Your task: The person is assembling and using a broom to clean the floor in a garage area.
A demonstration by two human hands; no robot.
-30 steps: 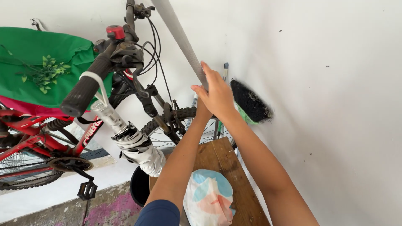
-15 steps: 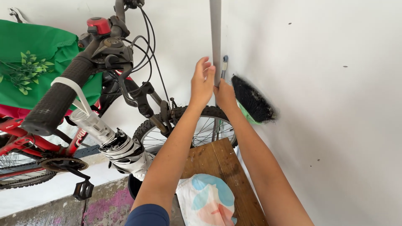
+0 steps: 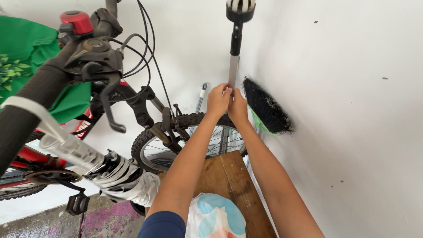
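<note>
Pole (image 3: pixel 233 66) now upright (was slanted); left hand (image 3: pixel 219 100), right hand (image 3: pixel 238 107) fingers wrapped round it.

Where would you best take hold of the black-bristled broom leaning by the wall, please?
Probably by the broom's thin handle just below the green head, reaching in from the left past the right hand: the bristles splay soft against the wall, and the handle looks the firmer part.
</note>
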